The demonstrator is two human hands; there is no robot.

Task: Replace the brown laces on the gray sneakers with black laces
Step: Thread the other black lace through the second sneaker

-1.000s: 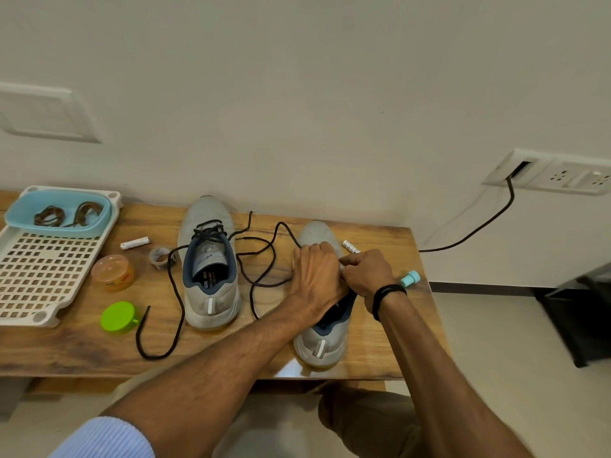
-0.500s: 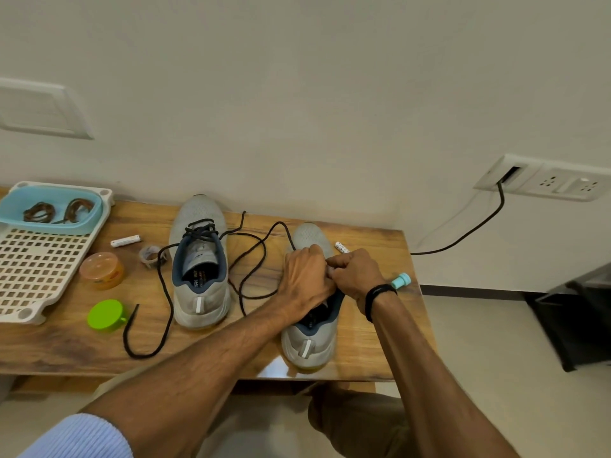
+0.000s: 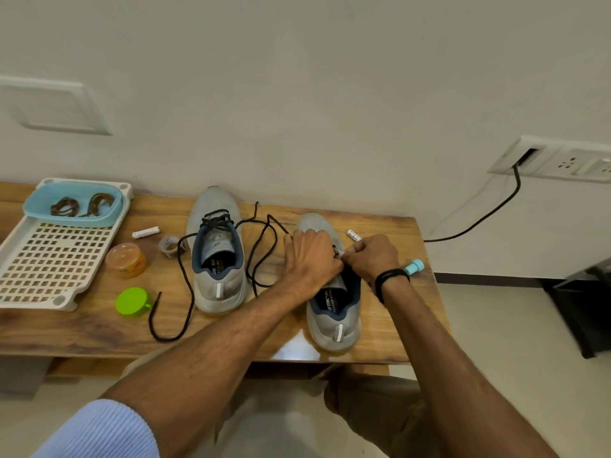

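Two gray sneakers stand on the wooden table (image 3: 82,328), heels toward me. The left sneaker (image 3: 216,259) has a black lace (image 3: 185,285) through its upper eyelets, the loose ends trailing over the table. Over the lacing area of the right sneaker (image 3: 334,315) my left hand (image 3: 310,259) lies with curled fingers, hiding the eyelets. My right hand (image 3: 373,259) pinches something small at the shoe's tongue; it looks like a lace end. A second black lace (image 3: 261,252) loops from the hands across the table. Brown laces (image 3: 79,206) lie in a blue tub (image 3: 36,209).
A white perforated tray (image 3: 49,262) sits at the left under the blue tub. An orange jar (image 3: 127,259), a green lid (image 3: 132,300), a tape roll (image 3: 169,246), two white batteries and a teal-capped object (image 3: 414,267) lie around. A wall socket's black cable (image 3: 479,216) hangs at right.
Both hands stay on the right sneaker's lacing area with only small finger shifts. The camera has tilted slightly; the left sneaker and the loose laces have not moved.
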